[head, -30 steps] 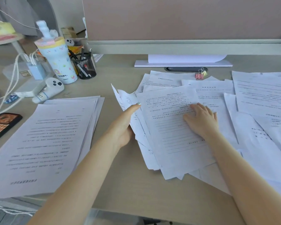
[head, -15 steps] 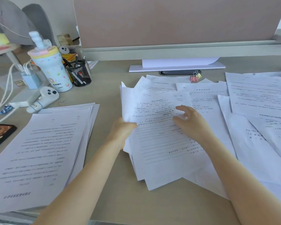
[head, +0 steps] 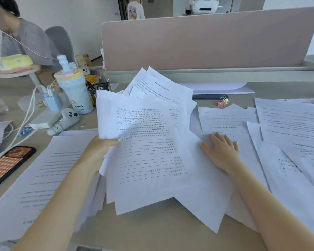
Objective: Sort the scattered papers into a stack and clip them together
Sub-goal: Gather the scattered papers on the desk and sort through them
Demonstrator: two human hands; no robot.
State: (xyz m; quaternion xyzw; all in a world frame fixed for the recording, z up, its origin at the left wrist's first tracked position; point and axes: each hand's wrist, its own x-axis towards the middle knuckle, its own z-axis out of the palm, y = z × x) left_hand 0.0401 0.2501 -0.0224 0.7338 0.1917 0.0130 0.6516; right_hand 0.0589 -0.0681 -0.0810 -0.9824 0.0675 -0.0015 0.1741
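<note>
Head view, looking down on a desk (head: 152, 232). Left hand (head: 98, 151), centre-left of the frame, grips the left edge of a loose sheaf (head: 149, 142) of printed sheets, thumb on top and fingers hidden beneath; the sheaf is lifted and tilted, its sheets fanned out of line, its far corners reaching up to the foot of the pink divider (head: 207, 38). Right hand (head: 223, 151), right of centre, lies flat with fingers straight and slightly spread, pressing on papers (head: 288, 124) that remain scattered and overlapping across the right side of the frame. A gathered stack (head: 43, 174) lies on the desk at lower left, just beside the left forearm. Two binder clips (head: 223, 102), one pink and one yellow, sit touching each other on the desk at upper right of centre, beyond the scattered papers. At upper left stand a patterned bottle (head: 74, 95) and a pen cup (head: 96, 87); a phone (head: 9, 162) lies at the left edge.
</note>
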